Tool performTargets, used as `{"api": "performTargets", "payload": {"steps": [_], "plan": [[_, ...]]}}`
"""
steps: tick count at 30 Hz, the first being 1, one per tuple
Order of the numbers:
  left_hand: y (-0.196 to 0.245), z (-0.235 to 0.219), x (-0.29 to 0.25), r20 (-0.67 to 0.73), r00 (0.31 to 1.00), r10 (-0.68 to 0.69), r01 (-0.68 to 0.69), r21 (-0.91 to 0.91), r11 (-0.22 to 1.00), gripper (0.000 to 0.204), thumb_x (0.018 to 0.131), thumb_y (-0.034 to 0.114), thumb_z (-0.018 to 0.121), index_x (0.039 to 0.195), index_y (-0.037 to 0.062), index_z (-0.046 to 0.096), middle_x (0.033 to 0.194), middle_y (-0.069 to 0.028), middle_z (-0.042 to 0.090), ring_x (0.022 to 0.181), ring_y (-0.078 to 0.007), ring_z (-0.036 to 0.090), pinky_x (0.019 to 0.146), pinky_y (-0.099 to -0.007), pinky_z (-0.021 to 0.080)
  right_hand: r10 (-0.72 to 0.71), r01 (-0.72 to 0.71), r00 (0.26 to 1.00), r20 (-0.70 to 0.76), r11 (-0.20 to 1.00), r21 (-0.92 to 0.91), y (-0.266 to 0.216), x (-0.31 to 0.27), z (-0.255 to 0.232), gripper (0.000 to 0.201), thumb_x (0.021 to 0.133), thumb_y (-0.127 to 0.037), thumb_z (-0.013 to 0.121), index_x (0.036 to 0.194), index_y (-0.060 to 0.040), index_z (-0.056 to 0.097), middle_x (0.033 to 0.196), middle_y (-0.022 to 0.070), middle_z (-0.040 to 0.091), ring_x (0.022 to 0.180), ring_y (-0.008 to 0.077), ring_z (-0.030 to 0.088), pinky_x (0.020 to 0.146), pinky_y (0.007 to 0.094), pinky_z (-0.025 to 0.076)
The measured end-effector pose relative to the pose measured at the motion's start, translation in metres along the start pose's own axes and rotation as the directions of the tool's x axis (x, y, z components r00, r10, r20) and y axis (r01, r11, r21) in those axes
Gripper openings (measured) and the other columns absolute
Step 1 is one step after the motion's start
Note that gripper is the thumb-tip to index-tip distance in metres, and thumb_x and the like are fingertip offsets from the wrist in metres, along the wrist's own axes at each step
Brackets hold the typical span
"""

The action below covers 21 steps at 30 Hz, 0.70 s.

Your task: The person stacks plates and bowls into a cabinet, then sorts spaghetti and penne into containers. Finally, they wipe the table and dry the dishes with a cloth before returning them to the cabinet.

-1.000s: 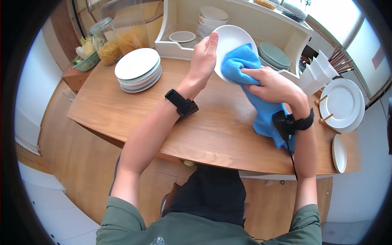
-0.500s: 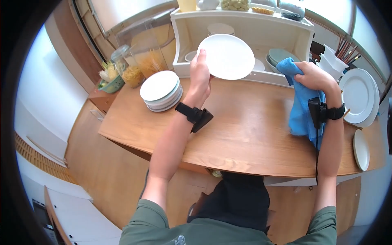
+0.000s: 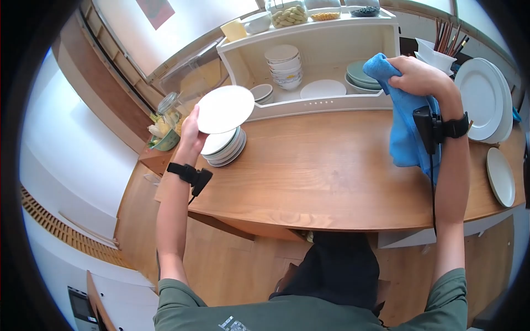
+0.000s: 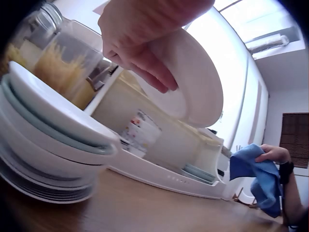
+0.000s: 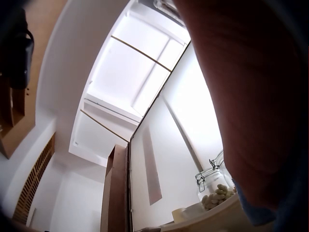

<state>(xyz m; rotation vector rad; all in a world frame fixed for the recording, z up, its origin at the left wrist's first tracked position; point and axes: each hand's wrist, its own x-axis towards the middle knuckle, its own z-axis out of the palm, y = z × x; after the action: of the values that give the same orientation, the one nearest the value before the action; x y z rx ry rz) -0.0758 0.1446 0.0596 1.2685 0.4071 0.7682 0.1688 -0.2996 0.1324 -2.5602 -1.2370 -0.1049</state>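
Observation:
My left hand [image 3: 191, 134] grips a white plate [image 3: 226, 109] by its near left edge, thumb on the upper face. In the left wrist view the fingers [image 4: 153, 72] curl against the plate's underside. Just below it stands a stack of plates [image 3: 227, 148], white with a pale green one among them, on the wooden table [image 3: 309, 171]. Over the right side of the table, my right hand [image 3: 420, 76] pinches a blue cloth [image 3: 407, 121] that hangs down beneath it. The right wrist view shows mostly forearm, with a bit of blue cloth at the lower edge.
A white shelf unit [image 3: 326, 107] along the back holds stacked bowls [image 3: 284, 66] and green dishes [image 3: 361, 74]. On the right, white plates [image 3: 479, 99] stand in a rack, with an oval dish [image 3: 501, 176] near the edge. Jars [image 3: 169, 107] stand back left.
The left hand has carried the plate left, to above the stack. The right hand has drawn the cloth off the plate and away to the right. The head view has shifted.

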Motion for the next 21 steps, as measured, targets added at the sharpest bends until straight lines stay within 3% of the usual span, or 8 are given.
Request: {"api": "performTargets", "payload": {"steps": [6,9,12,16,21], "plan": [[-0.011,-0.067,0.02,-0.072,0.994,-0.077,0.085,0.117,0.989,0.039,0.103,0.025,0.041,0.125,-0.0056,0.049,0.118,-0.0163,0.061,0.104,-0.0256,0.063,0.084,-0.041,0.056,-0.065,0.066,0.997,-0.04,0.998,0.02,0.001,-0.004,0.001,0.035,0.079,-0.013,0.054,0.11,-0.0004,0.061,0.097,0.0223,0.068,0.086,0.0349,0.066,0.079,0.0396,0.052],[-0.02,-0.09,0.031,-0.13,0.987,-0.089,0.109,0.156,0.982,0.039,0.103,0.026,0.041,0.124,-0.0049,0.051,0.114,-0.0148,0.062,0.1,-0.0244,0.065,0.079,-0.0406,0.057,-0.019,0.02,0.999,-0.028,1.0,0.021,-0.007,-0.012,-0.005,0.034,0.079,-0.013,0.055,0.11,-0.0005,0.06,0.096,0.0226,0.068,0.085,0.0356,0.066,0.079,0.04,0.052],[-0.025,-0.102,0.036,-0.187,0.979,-0.081,0.126,0.244,0.961,0.036,0.102,0.027,0.042,0.119,-0.0024,0.053,0.107,-0.0121,0.064,0.092,-0.0224,0.066,0.073,-0.0386,0.058,-0.034,0.036,0.996,-0.082,0.999,0.023,-0.002,-0.012,-0.002,0.035,0.078,-0.013,0.055,0.111,-0.0015,0.06,0.096,0.0229,0.068,0.085,0.0359,0.067,0.079,0.0404,0.053],[-0.029,-0.112,0.04,-0.253,0.966,-0.046,0.143,0.381,0.914,0.031,0.1,0.027,0.045,0.112,0.0015,0.057,0.098,-0.0086,0.066,0.083,-0.0195,0.067,0.064,-0.0352,0.058,-0.036,0.036,0.998,-0.047,0.999,0.007,-0.003,-0.012,-0.006,0.037,0.079,-0.014,0.056,0.113,-0.0026,0.06,0.096,0.0229,0.068,0.085,0.036,0.067,0.079,0.0407,0.053],[-0.032,-0.116,0.042,-0.265,0.964,-0.023,0.136,0.415,0.9,0.028,0.1,0.026,0.046,0.108,0.002,0.058,0.096,-0.0085,0.066,0.079,-0.019,0.066,0.061,-0.0343,0.056,-0.014,0.015,0.999,-0.034,1.0,0.015,-0.002,-0.009,-0.003,0.038,0.079,-0.013,0.056,0.115,-0.0018,0.06,0.097,0.0234,0.068,0.086,0.0356,0.067,0.079,0.0404,0.053]]}}
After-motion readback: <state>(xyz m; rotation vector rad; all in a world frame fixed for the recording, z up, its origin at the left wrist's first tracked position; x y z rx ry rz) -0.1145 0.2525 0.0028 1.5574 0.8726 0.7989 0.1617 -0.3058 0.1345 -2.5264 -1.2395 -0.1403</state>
